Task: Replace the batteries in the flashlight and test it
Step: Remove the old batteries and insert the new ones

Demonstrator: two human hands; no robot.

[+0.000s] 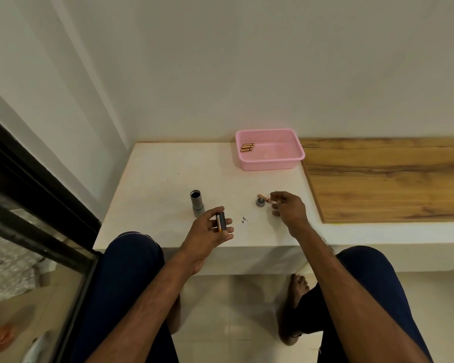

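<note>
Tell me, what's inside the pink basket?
A few gold batteries lie bunched at the left side of the pink basket. Its front wall hides a strip of the floor, so anything there stays unseen.

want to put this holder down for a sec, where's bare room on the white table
Bare: the far-left stretch of the white tabletop, between the wall corner, the pink plastic basket and the grey cylindrical flashlight body; also the wood-grain panel. Crowded: the near middle, where the left hand, round grey cap and right hand sit.
</note>
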